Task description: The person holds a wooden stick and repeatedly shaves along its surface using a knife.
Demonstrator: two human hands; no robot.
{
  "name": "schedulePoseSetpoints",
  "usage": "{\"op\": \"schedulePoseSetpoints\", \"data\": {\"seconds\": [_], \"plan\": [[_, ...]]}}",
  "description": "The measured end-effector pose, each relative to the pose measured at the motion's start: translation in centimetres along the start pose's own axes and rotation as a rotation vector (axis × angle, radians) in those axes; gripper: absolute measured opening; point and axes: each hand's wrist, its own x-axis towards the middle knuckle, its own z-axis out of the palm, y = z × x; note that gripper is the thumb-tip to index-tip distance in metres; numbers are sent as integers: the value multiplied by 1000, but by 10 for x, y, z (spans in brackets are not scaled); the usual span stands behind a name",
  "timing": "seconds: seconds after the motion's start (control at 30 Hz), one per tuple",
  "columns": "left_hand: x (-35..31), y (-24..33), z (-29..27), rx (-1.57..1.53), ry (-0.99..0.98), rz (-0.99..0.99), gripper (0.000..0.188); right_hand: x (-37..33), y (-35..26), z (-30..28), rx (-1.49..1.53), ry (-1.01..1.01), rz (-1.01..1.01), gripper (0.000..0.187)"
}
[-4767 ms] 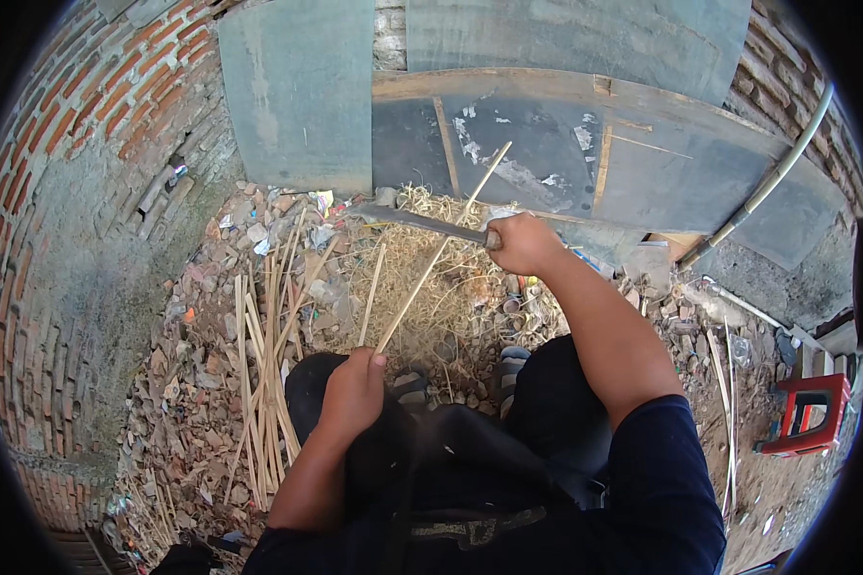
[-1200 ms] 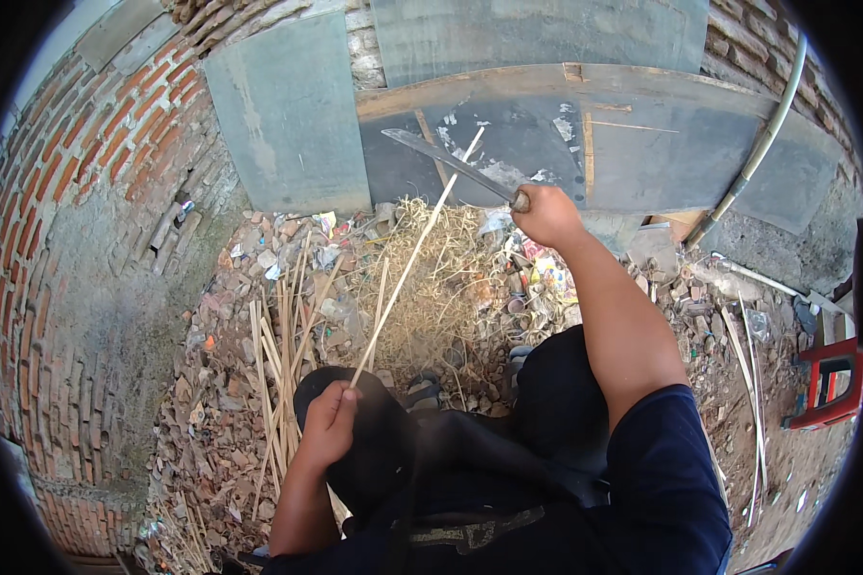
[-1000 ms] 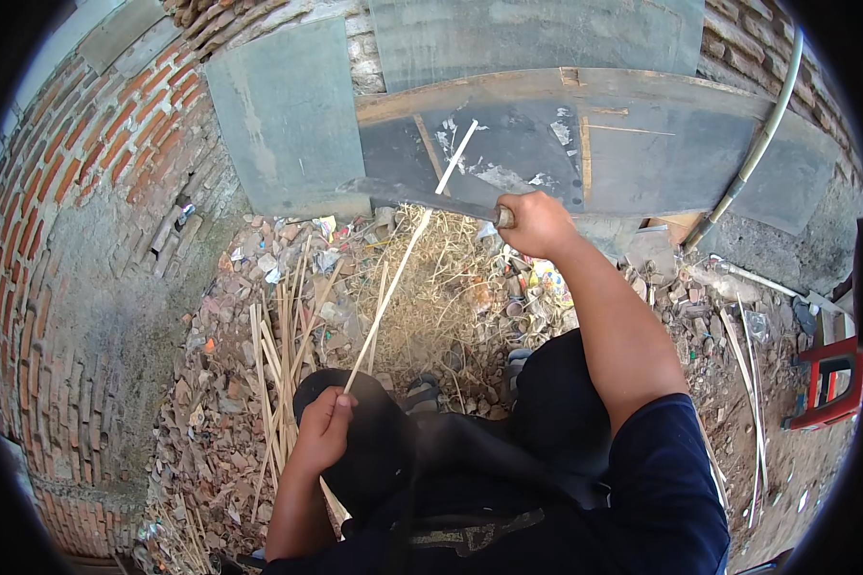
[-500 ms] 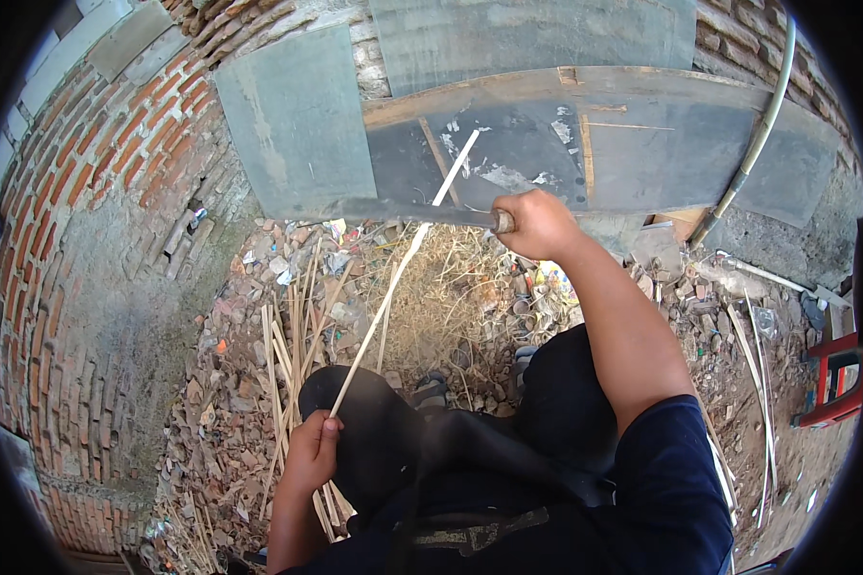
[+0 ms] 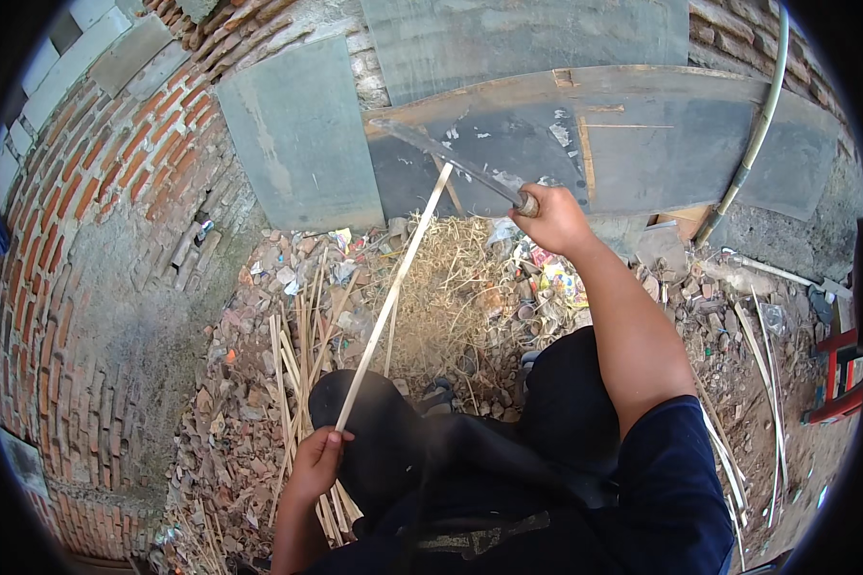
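Note:
My left hand (image 5: 317,464), by my left knee, is closed around the near end of a long pale strip of wood or bamboo (image 5: 394,292). The strip slants away from me, up and to the right. In front of my right knee, my right hand (image 5: 551,218) grips the handle of a machete (image 5: 479,174). Its long dark blade points to the far left and crosses at the strip's far end. Whether the blade touches the strip there, I cannot tell.
Several similar strips (image 5: 292,359) lie to the left of my knee, and more strips (image 5: 765,369) lie at right. Fine shavings (image 5: 451,278) cover the rubble ahead. Grey boards (image 5: 508,144) lean at the back; a brick wall (image 5: 77,192) stands left, a red stool-like object (image 5: 839,379) right.
The machete has swung from nearly level across the strip to a slant, its tip now farther away at the strip's far end. The strip's far end sits slightly lower and more to the left.

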Motion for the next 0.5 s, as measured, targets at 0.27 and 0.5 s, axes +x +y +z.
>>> {"op": "schedulePoseSetpoints", "data": {"seconds": [0.27, 0.5], "plan": [[38, 10, 20, -76, 89, 82, 30, -12, -49, 40, -252, -275, -411, 31], [72, 1, 36, -134, 74, 154, 34, -10, -52, 59, -312, -340, -461, 28]]}}
